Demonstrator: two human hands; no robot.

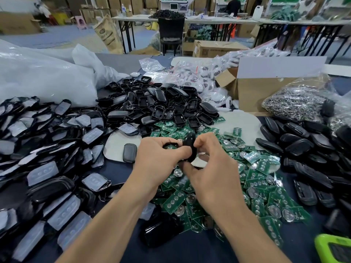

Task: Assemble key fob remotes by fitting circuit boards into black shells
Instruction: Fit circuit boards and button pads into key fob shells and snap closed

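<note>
Heaps are crowding you: open shells [161, 105] behind, film-backed halves [47, 149] left, closed casings [303, 149] right, circuit boards [262, 186] beneath. Your left hand [157, 162] is pinching a black shell [171, 144], which is lying level with green showing inside. Your right hand [214, 168] is gripping a glossy cover [190, 145] in curled fingers, standing on end, long axis upright, touching that shell.

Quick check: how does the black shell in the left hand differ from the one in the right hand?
The hollow shell in the left hand faces up open, with green showing inside; the glossy shell in the right hand shows its closed, rounded back. The hollow shell lies roughly flat; the glossy shell stands on edge. Both are black and held above the circuit boards.
</note>
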